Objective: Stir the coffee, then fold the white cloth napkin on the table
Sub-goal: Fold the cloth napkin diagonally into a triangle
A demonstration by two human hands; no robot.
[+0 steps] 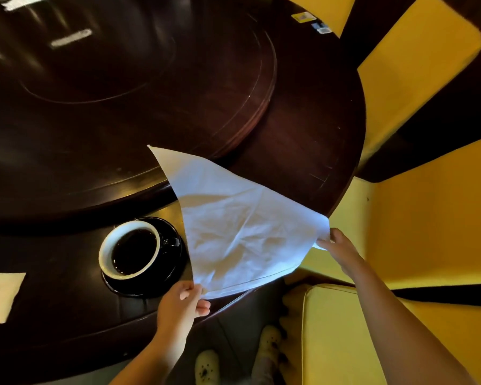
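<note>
Head view: the white cloth napkin (233,223) is held spread in the air above the near edge of the dark round table (303,140), just right of the coffee cup (129,250) on its black saucer (175,262). One near corner is pinched by the left hand (182,304), with the forearm reaching up from below. The other near corner is gripped by the right hand (340,252), the arm being extended out over the yellow seat (331,329).

The single head-worn wide-angle view looked steeply down and forward from close above the near edge of the dark round table (303,140).
</note>
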